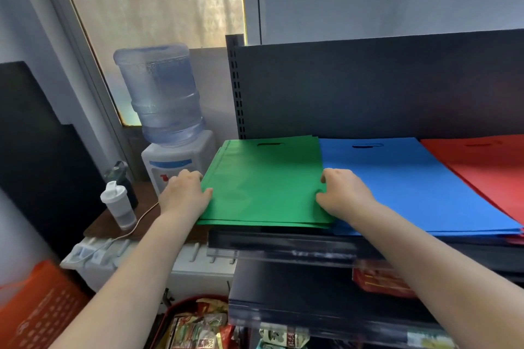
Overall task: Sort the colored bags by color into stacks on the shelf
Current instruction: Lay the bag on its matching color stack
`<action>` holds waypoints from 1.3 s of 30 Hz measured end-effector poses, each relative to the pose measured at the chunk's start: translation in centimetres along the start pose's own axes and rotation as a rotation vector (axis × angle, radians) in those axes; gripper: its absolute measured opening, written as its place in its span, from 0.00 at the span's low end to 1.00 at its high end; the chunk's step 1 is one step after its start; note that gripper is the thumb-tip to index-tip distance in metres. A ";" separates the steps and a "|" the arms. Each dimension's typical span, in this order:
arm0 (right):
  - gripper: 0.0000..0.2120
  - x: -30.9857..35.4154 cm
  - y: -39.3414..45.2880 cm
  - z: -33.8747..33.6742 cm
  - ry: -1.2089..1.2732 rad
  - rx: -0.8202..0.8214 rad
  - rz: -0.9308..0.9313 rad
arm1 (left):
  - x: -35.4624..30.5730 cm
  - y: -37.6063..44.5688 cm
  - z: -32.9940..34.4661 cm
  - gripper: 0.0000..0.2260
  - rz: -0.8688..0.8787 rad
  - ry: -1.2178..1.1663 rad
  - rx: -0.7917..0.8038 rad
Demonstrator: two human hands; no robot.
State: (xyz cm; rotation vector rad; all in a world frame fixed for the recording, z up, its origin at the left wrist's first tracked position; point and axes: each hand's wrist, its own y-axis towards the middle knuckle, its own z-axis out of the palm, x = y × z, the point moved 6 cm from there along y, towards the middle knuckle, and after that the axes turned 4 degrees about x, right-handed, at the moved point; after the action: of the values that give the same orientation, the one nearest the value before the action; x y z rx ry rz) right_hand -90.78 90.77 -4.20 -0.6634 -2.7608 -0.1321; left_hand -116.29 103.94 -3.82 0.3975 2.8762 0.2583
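Spanning the dark shelf [283, 238] side by side are three flat stacks: the green bags [263, 184] at its left end, the blue bags [411, 187] just beside them, the red bags [487, 170] farthest right. Left of the shelf stands a water dispenser [170, 122]. The left hand [184, 193] presses the green stack's left edge, fingers loosely bent; the right hand [344, 193] presses its right edge, fingers curled against the edge.

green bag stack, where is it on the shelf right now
In the head view the green bag stack lies at the shelf's left end, beside the blue stack, with the left hand and right hand on its side edges.
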 end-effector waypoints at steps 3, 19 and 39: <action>0.14 -1.0 -0.4 -1.8 -0.037 -0.091 -0.047 | -3.3 -0.2 -0.6 0.19 0.084 0.072 -0.041; 0.21 -21.4 -7.3 -16.0 -0.341 -0.278 0.001 | -38.4 -7.2 -2.0 0.22 0.713 0.112 -0.128; 0.23 -57.5 -25.7 -29.4 -0.558 -0.234 0.685 | -80.0 -27.7 0.9 0.21 1.335 -0.091 -0.082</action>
State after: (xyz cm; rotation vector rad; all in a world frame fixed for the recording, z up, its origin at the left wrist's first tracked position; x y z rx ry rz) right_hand -45.99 38.58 5.56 -1.9087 -2.8282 -0.1316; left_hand -47.89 55.02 5.55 2.1286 2.0224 0.5099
